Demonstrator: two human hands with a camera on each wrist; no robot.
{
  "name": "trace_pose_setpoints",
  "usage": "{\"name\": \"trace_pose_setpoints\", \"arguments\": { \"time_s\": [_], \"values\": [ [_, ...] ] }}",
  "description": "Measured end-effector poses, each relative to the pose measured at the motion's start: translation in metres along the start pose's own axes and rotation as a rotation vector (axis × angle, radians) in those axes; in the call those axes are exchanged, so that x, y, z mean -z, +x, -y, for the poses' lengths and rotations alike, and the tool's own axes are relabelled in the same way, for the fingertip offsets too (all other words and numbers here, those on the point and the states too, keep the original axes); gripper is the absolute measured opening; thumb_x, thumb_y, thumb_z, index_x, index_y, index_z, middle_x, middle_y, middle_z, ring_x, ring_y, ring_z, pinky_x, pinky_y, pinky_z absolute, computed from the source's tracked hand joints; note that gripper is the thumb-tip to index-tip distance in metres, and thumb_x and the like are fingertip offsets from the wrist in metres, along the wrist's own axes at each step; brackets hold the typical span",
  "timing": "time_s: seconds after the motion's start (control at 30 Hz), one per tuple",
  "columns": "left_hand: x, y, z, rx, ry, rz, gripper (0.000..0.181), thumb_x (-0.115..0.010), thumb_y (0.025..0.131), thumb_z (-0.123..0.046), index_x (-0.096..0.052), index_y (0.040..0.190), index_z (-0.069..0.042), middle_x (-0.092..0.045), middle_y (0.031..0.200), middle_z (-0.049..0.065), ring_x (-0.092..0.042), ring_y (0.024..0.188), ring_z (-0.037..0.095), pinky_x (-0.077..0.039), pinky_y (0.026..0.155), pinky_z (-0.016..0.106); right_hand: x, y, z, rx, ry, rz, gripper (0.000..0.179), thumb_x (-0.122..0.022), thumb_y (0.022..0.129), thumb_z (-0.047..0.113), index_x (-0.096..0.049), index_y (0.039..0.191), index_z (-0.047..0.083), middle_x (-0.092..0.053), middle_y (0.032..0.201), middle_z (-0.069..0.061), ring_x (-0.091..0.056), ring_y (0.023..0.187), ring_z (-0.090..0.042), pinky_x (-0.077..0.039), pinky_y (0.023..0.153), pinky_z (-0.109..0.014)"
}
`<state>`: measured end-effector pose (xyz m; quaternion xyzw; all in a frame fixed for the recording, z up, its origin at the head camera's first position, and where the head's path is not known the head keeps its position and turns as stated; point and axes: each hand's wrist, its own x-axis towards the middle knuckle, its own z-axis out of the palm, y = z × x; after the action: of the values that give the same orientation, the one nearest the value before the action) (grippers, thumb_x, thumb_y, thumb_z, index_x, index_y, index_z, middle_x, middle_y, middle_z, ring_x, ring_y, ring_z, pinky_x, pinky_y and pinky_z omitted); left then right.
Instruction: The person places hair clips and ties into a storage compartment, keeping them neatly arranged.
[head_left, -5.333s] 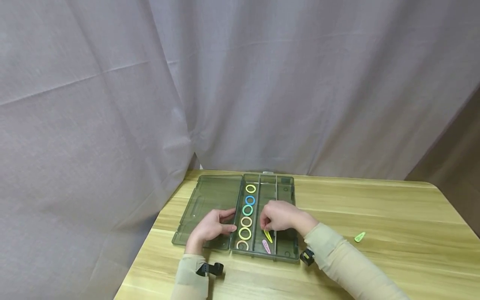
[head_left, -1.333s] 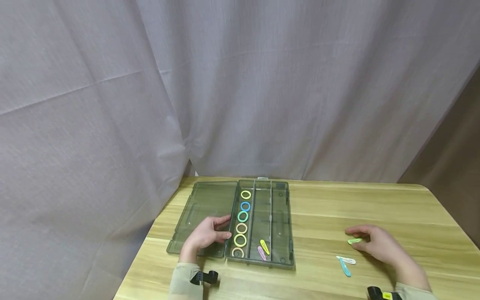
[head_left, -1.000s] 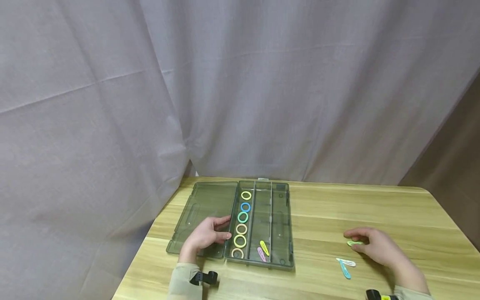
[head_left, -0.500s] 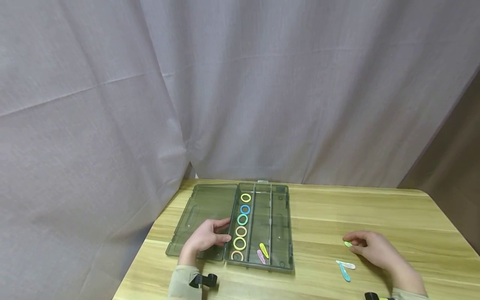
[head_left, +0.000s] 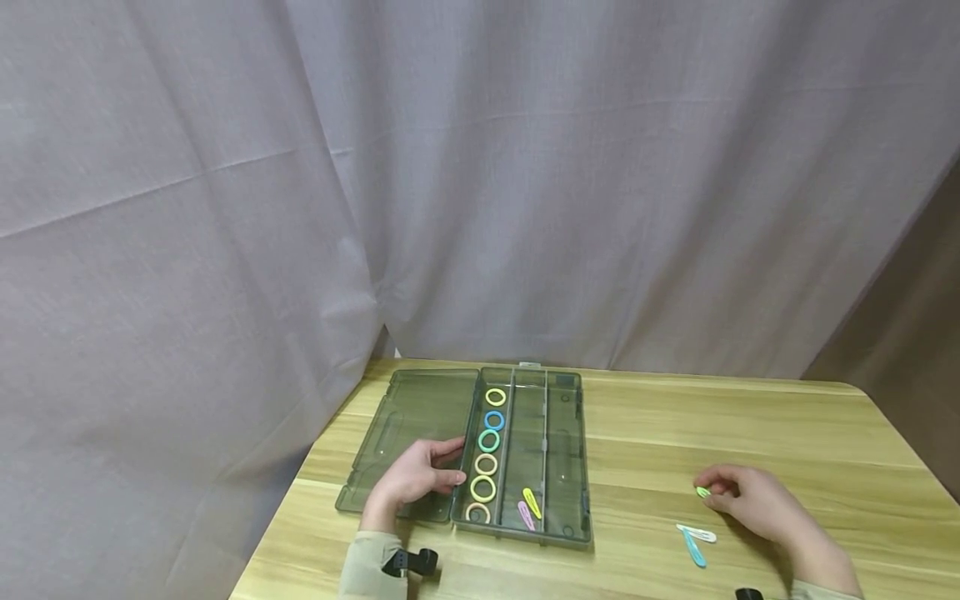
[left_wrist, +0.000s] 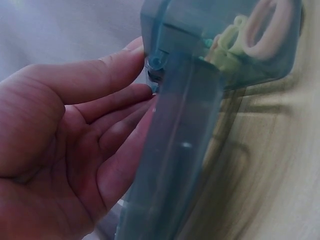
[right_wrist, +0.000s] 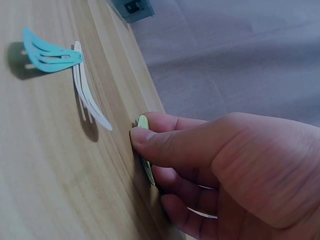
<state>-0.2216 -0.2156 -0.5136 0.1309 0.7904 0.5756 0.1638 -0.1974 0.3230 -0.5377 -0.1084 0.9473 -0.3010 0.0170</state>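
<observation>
My right hand (head_left: 765,504) pinches a light green snap hair clip (right_wrist: 144,121) between thumb and fingers, close over the table at the right. Beside it a white hair clip (head_left: 699,533) and a turquoise one (head_left: 694,550) lie touching end to end. On the left, a translucent grey-green divided box (head_left: 564,450) lies with its lid (head_left: 423,404) folded out flat. My left hand (head_left: 415,477) lies over the lid, fingers extended, fingertips against the box's hinge side. A yellow hair clip (head_left: 532,502) and a pink one (head_left: 526,515) lie in the middle compartment.
Several coloured rings (head_left: 489,441) stand in a row in the box's left compartment. The wooden table (head_left: 645,433) runs back to a grey curtain (head_left: 525,208). Black wrist cameras (head_left: 420,562) sit on both wrists.
The right hand has left the box, where it held the yellow clip, and moved right to the green clip, now pinched in its fingers. The yellow clip lies released. The left hand stays.
</observation>
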Motion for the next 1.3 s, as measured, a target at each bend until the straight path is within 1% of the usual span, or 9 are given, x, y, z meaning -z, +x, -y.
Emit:
{"name": "trace_pose_setpoints", "arguments": {
  "time_s": [0.13, 0.3, 0.5, 0.77, 0.9, 1.07, 1.13, 1.23, 1.3],
  "values": [
    [-0.0001, 0.0010, 0.0007, -0.002, -0.006, 0.000, 0.066, -0.078, 0.096, -0.002, -0.049, 0.155, 0.007, -0.047, 0.157, 0.031, -0.076, 0.103, 0.033, -0.067, 0.080, 0.039, 0.0002, -0.0010, -0.0001, -0.001, -0.002, -0.008, 0.016, -0.082, 0.094, 0.014, -0.077, 0.109, 0.013, -0.064, 0.091, 0.005, -0.054, 0.081, -0.005, -0.050, 0.072, -0.028],
    [-0.0006, 0.0007, 0.0012, 0.000, -0.005, -0.005, 0.066, -0.077, 0.096, -0.002, -0.049, 0.155, 0.007, -0.047, 0.157, 0.031, -0.076, 0.104, 0.034, -0.067, 0.081, 0.039, 0.0000, -0.0009, 0.0002, -0.006, -0.002, 0.002, 0.016, -0.081, 0.095, 0.015, -0.077, 0.111, 0.013, -0.064, 0.091, 0.005, -0.053, 0.081, -0.006, -0.049, 0.071, -0.027],
    [-0.0009, 0.0012, -0.0001, -0.002, -0.008, 0.003, 0.066, -0.077, 0.096, -0.001, -0.049, 0.155, 0.007, -0.046, 0.158, 0.031, -0.076, 0.104, 0.033, -0.067, 0.081, 0.039, -0.0003, -0.0030, 0.0006, -0.013, 0.000, -0.002, 0.016, -0.082, 0.095, 0.014, -0.077, 0.109, 0.013, -0.065, 0.092, 0.005, -0.055, 0.082, -0.006, -0.051, 0.072, -0.028],
    [0.0004, 0.0009, 0.0047, 0.003, -0.016, 0.000, 0.067, -0.078, 0.096, -0.001, -0.048, 0.156, 0.007, -0.045, 0.158, 0.031, -0.076, 0.103, 0.030, -0.067, 0.081, 0.039, 0.0005, -0.0022, 0.0015, -0.013, 0.017, 0.015, 0.016, -0.081, 0.096, 0.016, -0.077, 0.111, 0.012, -0.064, 0.092, 0.005, -0.055, 0.082, -0.006, -0.050, 0.071, -0.027],
    [0.0012, -0.0001, 0.0027, 0.007, -0.024, 0.001, 0.068, -0.078, 0.095, -0.001, -0.048, 0.156, 0.008, -0.045, 0.158, 0.032, -0.077, 0.100, 0.032, -0.067, 0.081, 0.039, 0.0008, -0.0014, 0.0020, -0.019, 0.022, 0.022, 0.016, -0.081, 0.096, 0.016, -0.076, 0.111, 0.012, -0.065, 0.092, 0.004, -0.056, 0.083, -0.007, -0.050, 0.071, -0.027],
    [0.0012, 0.0008, 0.0001, -0.013, -0.028, 0.009, 0.068, -0.077, 0.095, 0.001, -0.046, 0.155, 0.011, -0.045, 0.157, 0.034, -0.075, 0.105, 0.036, -0.067, 0.081, 0.040, 0.0017, 0.0001, 0.0013, -0.030, 0.033, 0.018, 0.014, -0.081, 0.096, 0.016, -0.076, 0.109, 0.013, -0.065, 0.092, 0.004, -0.056, 0.083, -0.007, -0.050, 0.071, -0.027],
    [0.0009, 0.0006, 0.0008, -0.015, -0.031, 0.015, 0.068, -0.076, 0.096, 0.001, -0.045, 0.155, 0.012, -0.045, 0.156, 0.034, -0.075, 0.106, 0.036, -0.067, 0.081, 0.040, 0.0019, 0.0000, 0.0003, -0.023, 0.034, 0.018, 0.011, -0.080, 0.096, 0.015, -0.076, 0.106, 0.014, -0.066, 0.092, 0.005, -0.057, 0.083, -0.006, -0.051, 0.072, -0.027],
    [0.0004, 0.0008, 0.0020, -0.011, -0.038, 0.017, 0.068, -0.076, 0.096, 0.001, -0.045, 0.155, 0.012, -0.045, 0.156, 0.034, -0.076, 0.104, 0.034, -0.067, 0.081, 0.040, 0.0015, -0.0008, -0.0011, -0.001, 0.023, 0.006, 0.008, -0.080, 0.096, 0.014, -0.075, 0.102, 0.015, -0.067, 0.092, 0.006, -0.057, 0.083, -0.003, -0.052, 0.073, -0.027],
    [-0.0001, 0.0013, 0.0027, -0.011, -0.036, 0.015, 0.068, -0.076, 0.096, 0.001, -0.045, 0.155, 0.012, -0.046, 0.156, 0.034, -0.076, 0.102, 0.034, -0.067, 0.080, 0.041, 0.0015, -0.0001, 0.0001, 0.018, 0.034, -0.007, 0.007, -0.079, 0.097, 0.013, -0.074, 0.102, 0.014, -0.068, 0.092, 0.007, -0.058, 0.083, -0.001, -0.053, 0.074, -0.027]
  ]
}}
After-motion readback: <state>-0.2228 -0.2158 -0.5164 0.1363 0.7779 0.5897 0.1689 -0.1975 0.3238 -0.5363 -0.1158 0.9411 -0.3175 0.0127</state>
